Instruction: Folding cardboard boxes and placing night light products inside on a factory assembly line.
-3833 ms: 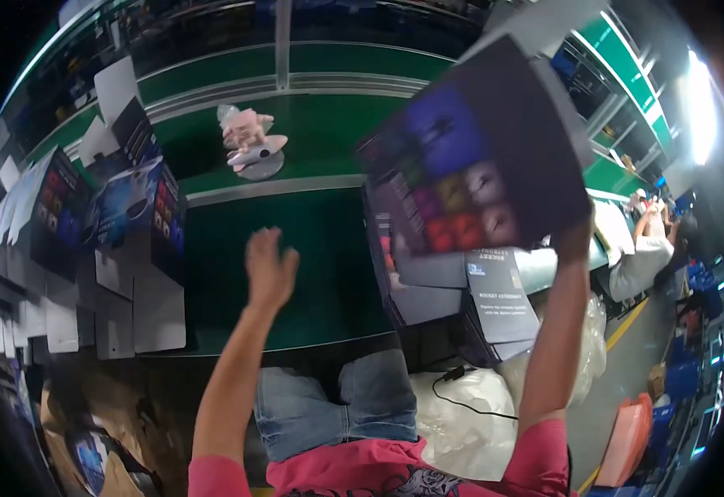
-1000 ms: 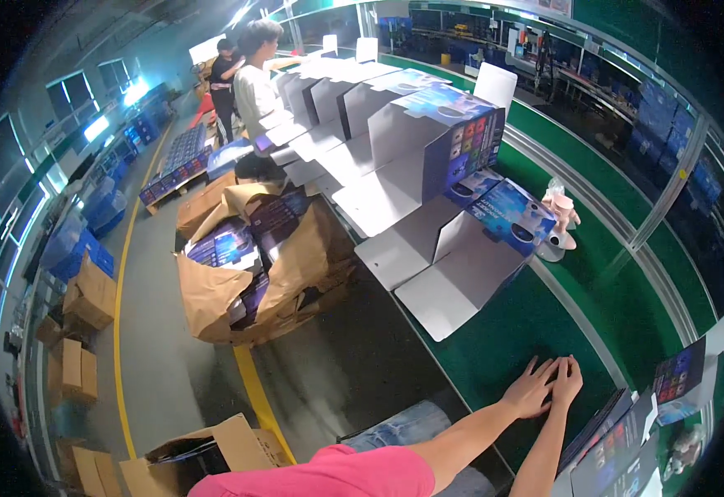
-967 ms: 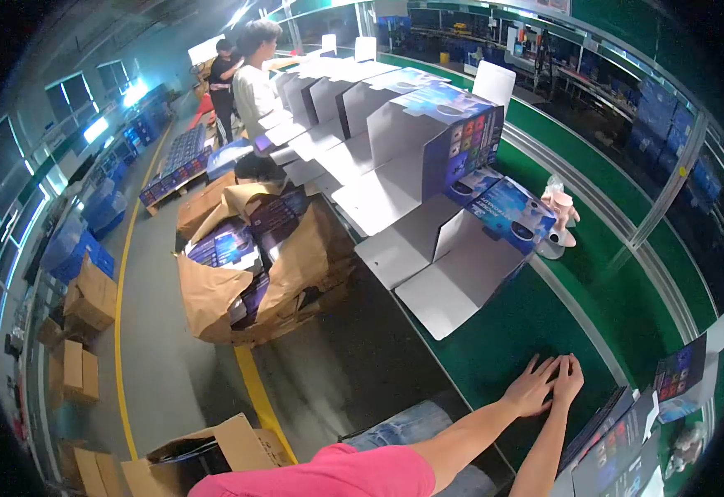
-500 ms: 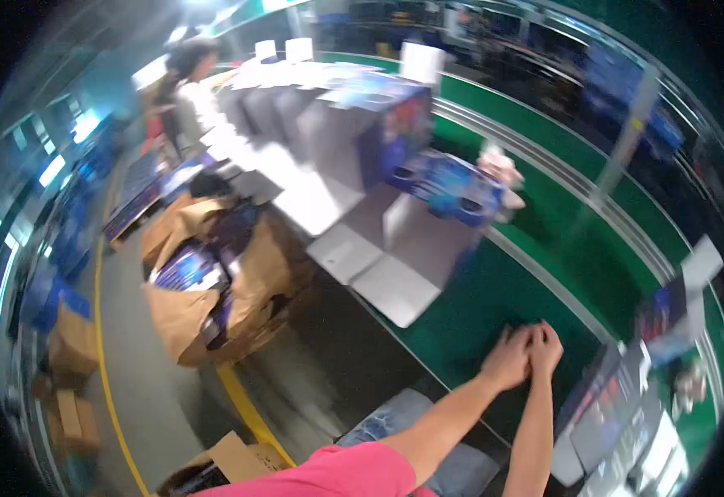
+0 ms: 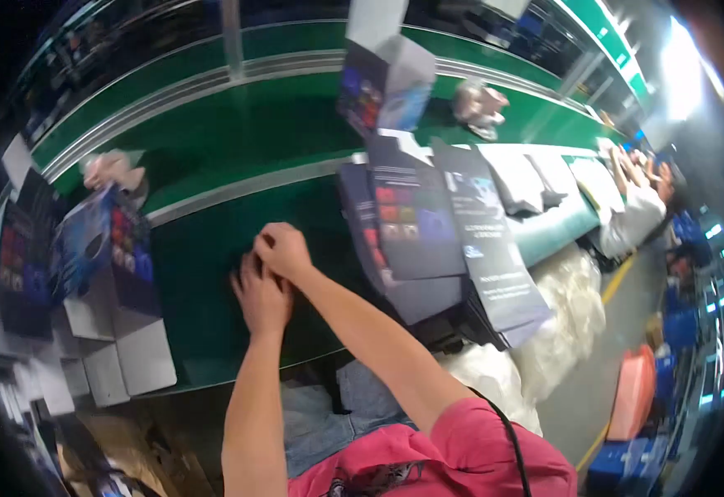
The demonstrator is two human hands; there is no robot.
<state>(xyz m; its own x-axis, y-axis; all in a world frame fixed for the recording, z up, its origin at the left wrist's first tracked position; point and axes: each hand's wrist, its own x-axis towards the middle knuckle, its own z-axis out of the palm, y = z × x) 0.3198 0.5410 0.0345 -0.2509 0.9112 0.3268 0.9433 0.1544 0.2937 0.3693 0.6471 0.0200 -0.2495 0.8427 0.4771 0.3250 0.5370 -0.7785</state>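
Over the dark green table (image 5: pixel 200 331), my two hands meet, touching at the fingers. My left hand (image 5: pixel 262 294) rests low with its fingers stretched out and slightly apart, holding nothing visible. The fingers of my right hand (image 5: pixel 286 251) are curled in above and against it; whatever they pinch, if anything, is hidden. To my left stand printed cartons (image 5: pixel 88 248) with white flaps hanging open. Nearest on my right are flattened dark box blanks (image 5: pixel 420 224) with coloured pictures, stacked and overlapping.
Beyond the table runs a green conveyor belt (image 5: pixel 287 124) carrying an open box (image 5: pixel 387 87) and crumpled wrapped bundles (image 5: pixel 479 108). White plastic bags (image 5: pixel 565 319) bulge at the table's right edge. Farther right, another person (image 5: pixel 635 211) works. A red bin (image 5: pixel 632 393) stands on the floor.
The view has swung to the right, bringing the flattened blanks and the white bags into sight. My hands remain together over the table; my right fingers are now curled above the left hand.
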